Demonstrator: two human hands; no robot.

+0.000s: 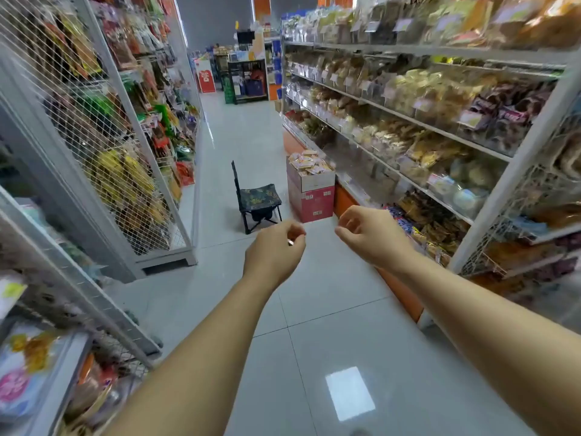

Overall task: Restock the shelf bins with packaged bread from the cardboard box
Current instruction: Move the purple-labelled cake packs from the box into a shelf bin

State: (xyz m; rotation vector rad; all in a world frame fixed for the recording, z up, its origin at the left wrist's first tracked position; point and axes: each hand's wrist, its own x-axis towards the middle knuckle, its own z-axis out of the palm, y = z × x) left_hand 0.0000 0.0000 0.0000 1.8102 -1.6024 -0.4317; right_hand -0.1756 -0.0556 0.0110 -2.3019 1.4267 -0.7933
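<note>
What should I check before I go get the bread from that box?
1. Cardboard box open, packaged bread showing on top: ok.
2. Box within reach: not ok; it stands farther down the aisle, beyond both hands.
3. Floor on the way to the box: ok; the folding stool stands to its left, apart from it.
4. Right hand free: ok; loosely curled, holding nothing.
5. Left hand free: cannot tell; there is a small glint by its curled fingertips.
6. Room in the shelf bins: cannot tell; too blurred.
</note>
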